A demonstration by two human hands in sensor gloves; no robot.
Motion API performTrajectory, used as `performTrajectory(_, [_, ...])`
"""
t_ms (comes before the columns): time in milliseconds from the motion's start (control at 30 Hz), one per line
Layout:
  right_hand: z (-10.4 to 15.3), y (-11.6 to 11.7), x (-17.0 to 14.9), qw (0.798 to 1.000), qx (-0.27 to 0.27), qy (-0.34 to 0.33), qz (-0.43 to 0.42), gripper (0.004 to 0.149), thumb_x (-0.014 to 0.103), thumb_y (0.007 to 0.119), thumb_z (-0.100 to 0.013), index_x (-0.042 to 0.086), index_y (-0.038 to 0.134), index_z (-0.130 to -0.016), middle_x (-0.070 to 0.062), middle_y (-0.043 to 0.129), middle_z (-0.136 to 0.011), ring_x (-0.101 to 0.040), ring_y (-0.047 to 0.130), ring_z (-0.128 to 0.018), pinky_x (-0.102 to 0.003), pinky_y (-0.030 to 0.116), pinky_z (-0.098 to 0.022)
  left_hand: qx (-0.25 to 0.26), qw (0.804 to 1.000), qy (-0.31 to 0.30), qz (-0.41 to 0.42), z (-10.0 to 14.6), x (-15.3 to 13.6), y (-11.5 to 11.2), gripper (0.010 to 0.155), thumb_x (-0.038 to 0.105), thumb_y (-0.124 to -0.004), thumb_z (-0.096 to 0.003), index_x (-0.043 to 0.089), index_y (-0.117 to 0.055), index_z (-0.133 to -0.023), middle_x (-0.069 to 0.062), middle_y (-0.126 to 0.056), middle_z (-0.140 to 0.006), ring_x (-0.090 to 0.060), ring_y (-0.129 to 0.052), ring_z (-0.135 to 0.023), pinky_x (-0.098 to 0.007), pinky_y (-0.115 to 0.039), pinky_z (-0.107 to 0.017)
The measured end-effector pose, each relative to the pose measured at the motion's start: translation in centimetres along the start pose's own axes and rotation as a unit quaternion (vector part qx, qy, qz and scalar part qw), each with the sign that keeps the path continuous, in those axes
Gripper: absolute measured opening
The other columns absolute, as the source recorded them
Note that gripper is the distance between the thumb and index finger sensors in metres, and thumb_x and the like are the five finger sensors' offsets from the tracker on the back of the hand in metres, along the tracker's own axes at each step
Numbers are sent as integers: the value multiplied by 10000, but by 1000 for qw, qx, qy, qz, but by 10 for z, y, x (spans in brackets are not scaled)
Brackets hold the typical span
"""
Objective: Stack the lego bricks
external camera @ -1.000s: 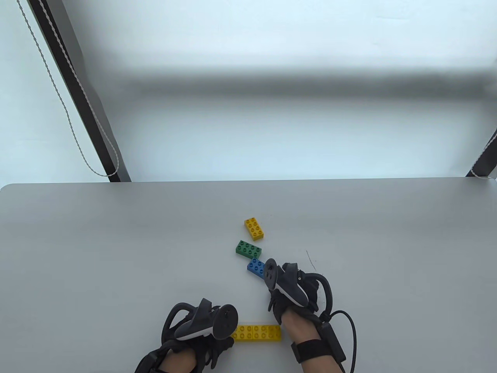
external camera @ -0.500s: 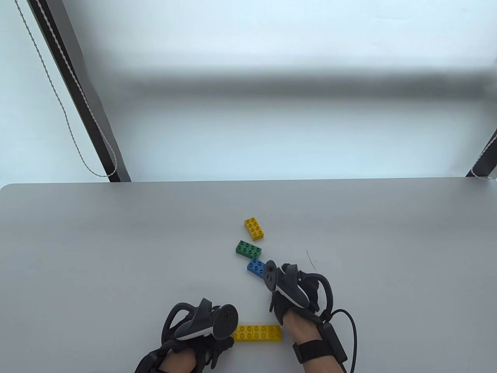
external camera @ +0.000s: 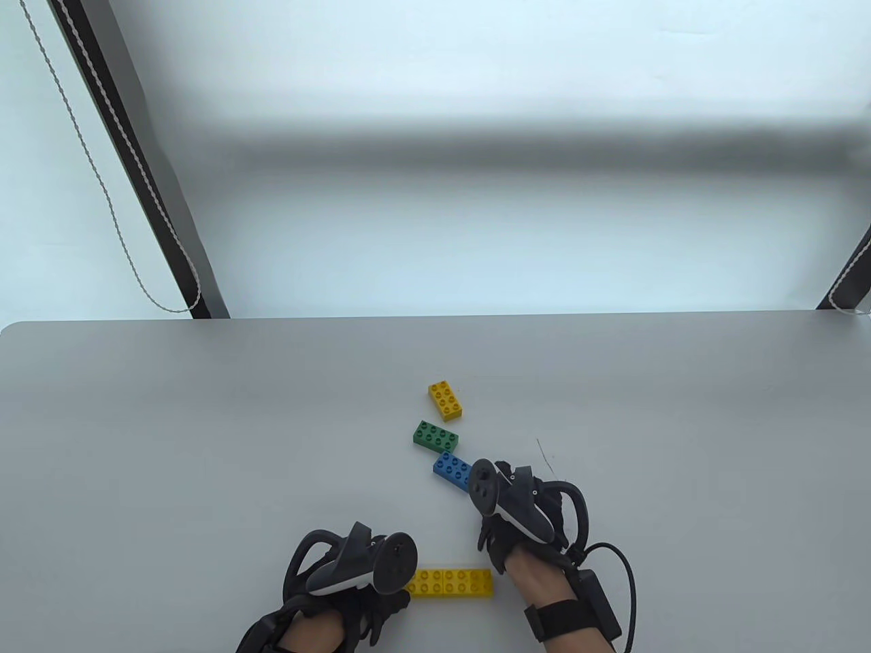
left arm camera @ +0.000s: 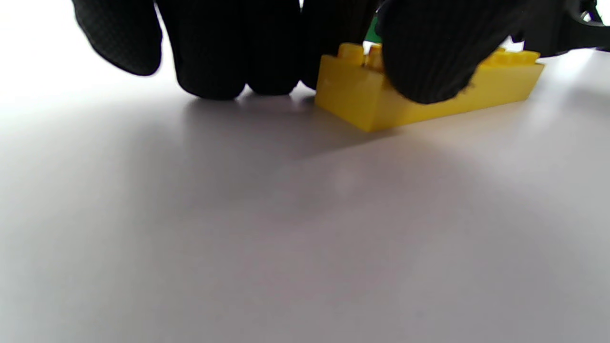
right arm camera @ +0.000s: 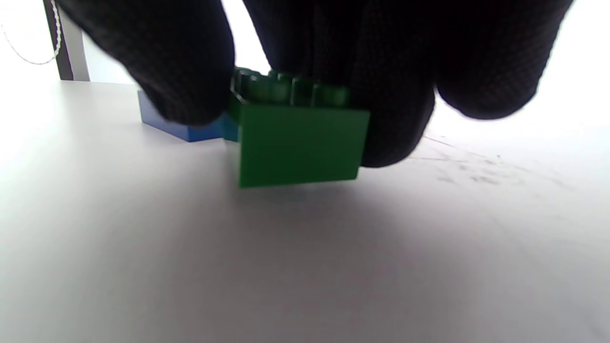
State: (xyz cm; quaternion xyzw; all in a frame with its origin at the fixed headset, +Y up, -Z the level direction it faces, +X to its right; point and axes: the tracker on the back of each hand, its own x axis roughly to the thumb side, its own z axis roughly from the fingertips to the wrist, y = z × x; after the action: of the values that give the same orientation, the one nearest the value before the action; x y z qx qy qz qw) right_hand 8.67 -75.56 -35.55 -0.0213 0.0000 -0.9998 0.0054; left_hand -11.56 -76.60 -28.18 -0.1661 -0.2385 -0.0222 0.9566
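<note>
My right hand point(external camera: 495, 537) grips a green brick point(right arm camera: 298, 143) between thumb and fingers point(right arm camera: 395, 95), its bottom edge just off the table. That brick is hidden under the hand in the table view. A blue brick point(external camera: 451, 468) lies just beyond the hand and also shows in the right wrist view point(right arm camera: 162, 124). My left hand point(external camera: 388, 602) holds the left end of a long yellow brick point(external camera: 452, 583) that lies flat near the front edge. In the left wrist view the thumb point(left arm camera: 429, 62) lies over the brick's near side point(left arm camera: 362, 105).
A second green brick point(external camera: 435, 436) and a small yellow brick point(external camera: 446, 400) lie in a row beyond the blue one. The grey table point(external camera: 170, 442) ends at a far edge with a dark post point(external camera: 136, 170) and a hanging cord point(external camera: 102, 183) at the back left.
My right hand has shifted a little to the right and toward the front edge, uncovering more of the blue brick. My left hand and the long yellow brick have not moved.
</note>
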Motion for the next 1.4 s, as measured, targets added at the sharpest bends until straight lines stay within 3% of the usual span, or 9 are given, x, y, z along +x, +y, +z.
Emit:
performTrajectory(400, [27, -20, 17, 993, -36, -109, -38, 650, 373, 940, -318, 144, 722, -886, -108, 919, -810, -394, 1002, -631, -591, 817, -481, 0, 1000, 0, 0, 0, 0, 0, 638, 526, -822, -368, 265, -706, -939, -55, -744, -1010, -312, -780, -882, -583, -677, -652])
performTrajectory(867, [66, -31, 37, 974, -50, -207, -70, 632, 350, 956, -304, 163, 751, -872, -113, 914, -815, -384, 1000, -634, -589, 812, -491, -3, 1000, 2, 2, 0, 0, 0, 640, 527, -821, -368, 264, -704, -940, -55, -741, -1010, -313, -775, -883, -583, -675, -653])
performTrajectory(1400, [83, -25, 49, 961, -21, -264, -76, 630, 350, 982, -278, 183, 779, -850, -85, 932, -803, -354, 1008, -636, -579, 811, -503, -7, 1000, 2, 4, 0, -1, 0, 642, 530, -818, -369, 267, -699, -942, -53, -730, -1012, -314, -766, -883, -584, -668, -656])
